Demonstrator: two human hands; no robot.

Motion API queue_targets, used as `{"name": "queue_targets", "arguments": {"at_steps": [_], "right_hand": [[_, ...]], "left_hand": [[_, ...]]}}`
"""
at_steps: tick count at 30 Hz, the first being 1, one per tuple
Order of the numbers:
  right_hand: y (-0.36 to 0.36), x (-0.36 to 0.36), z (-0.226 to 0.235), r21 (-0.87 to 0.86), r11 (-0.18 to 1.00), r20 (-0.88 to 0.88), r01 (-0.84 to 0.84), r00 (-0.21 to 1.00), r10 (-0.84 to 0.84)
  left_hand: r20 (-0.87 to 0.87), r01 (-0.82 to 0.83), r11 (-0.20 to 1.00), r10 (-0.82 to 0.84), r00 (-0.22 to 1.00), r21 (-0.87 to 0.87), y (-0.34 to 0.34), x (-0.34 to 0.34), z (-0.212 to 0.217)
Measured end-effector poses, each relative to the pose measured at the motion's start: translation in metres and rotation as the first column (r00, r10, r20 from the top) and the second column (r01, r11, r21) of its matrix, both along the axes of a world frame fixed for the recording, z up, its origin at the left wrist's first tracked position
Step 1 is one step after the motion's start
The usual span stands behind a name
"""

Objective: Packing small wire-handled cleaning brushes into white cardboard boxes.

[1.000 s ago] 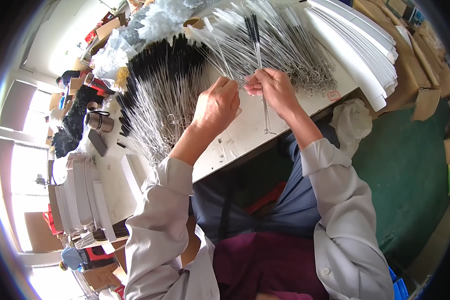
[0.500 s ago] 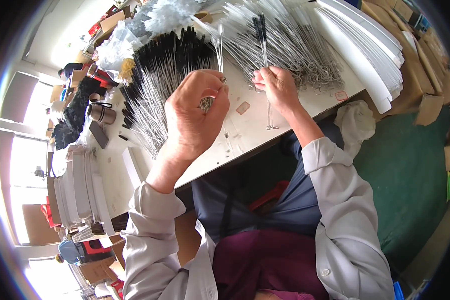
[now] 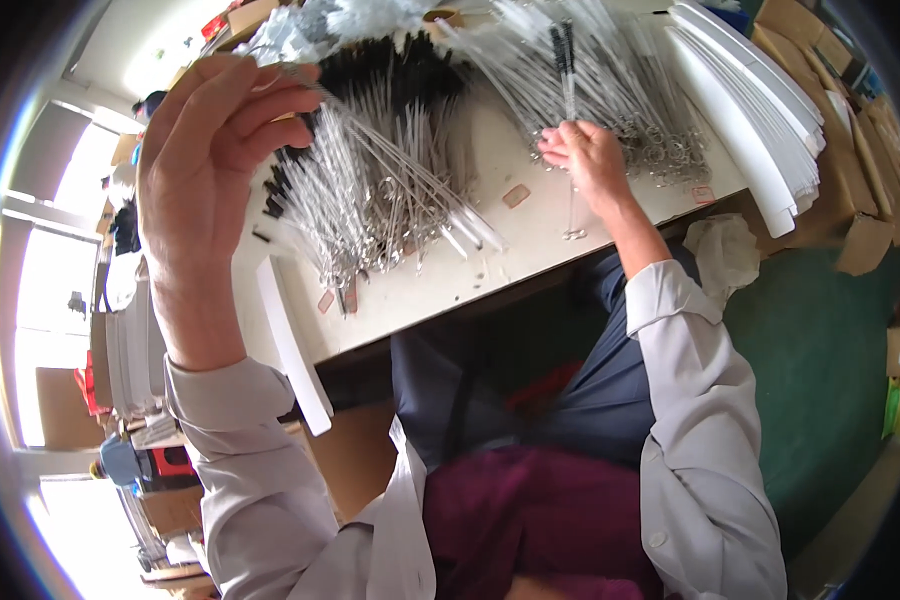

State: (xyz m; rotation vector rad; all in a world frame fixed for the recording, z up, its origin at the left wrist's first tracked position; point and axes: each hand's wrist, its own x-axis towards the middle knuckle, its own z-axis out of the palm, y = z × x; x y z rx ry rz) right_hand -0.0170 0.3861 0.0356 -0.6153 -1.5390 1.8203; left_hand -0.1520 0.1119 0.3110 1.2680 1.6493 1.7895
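My right hand is closed round a few thin wire-stemmed brushes. Their black bristle ends point away from me and their wire loops hang below the hand. On the left, my raised left hand has its fingers curled. Thin wire stems run from its fingertips down to the right, with pale ends above the table; they appear to be gripped there, though the thumb is partly hidden. Beneath them lies a large pile of black-bristled wire brushes, loops toward me. Pale-bristled wire brushes lie in a heap beyond my right hand.
Stacked white strips lie along the table's right side, beside brown cardboard. One long white strip juts past the near left edge. Clear plastic bags lie at the back. A crumpled white bag hangs near the right corner.
My left hand has moved up and to the left, away from my right hand, and thin stems now slant from its fingers. The right hand keeps its brushes; the view has shifted a little.
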Motion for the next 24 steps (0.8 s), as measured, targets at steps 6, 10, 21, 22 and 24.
{"name": "queue_targets", "arguments": {"at_steps": [6, 10, 21, 22, 24], "right_hand": [[-0.047, 0.027, 0.063, 0.168, 0.973, 0.008, -0.155, 0.988, 0.156], [-0.094, 0.034, 0.093, 0.133, 0.755, -0.154, -0.642, 0.739, 0.656], [-0.164, 0.054, 0.055, -0.225, 0.594, -0.113, -0.772, 0.627, 0.771], [-0.167, 0.055, 0.052, -0.217, 0.592, -0.111, -0.776, 0.623, 0.775], [-0.170, 0.056, 0.048, -0.270, 0.629, -0.075, -0.729, 0.667, 0.741]], "left_hand": [[0.166, 0.174, 0.971, -0.147, 0.975, -0.162, -0.027, 0.021, -0.011], [0.184, 0.191, 0.964, -0.157, 0.970, -0.186, -0.028, 0.015, -0.029], [0.354, 0.064, 0.987, -0.007, 0.935, -0.148, -0.062, -0.008, -0.097], [0.395, 0.053, 0.987, 0.010, 0.918, -0.150, -0.066, -0.010, -0.103], [0.421, 0.035, 0.989, 0.030, 0.907, -0.146, -0.071, -0.014, -0.115]]}}
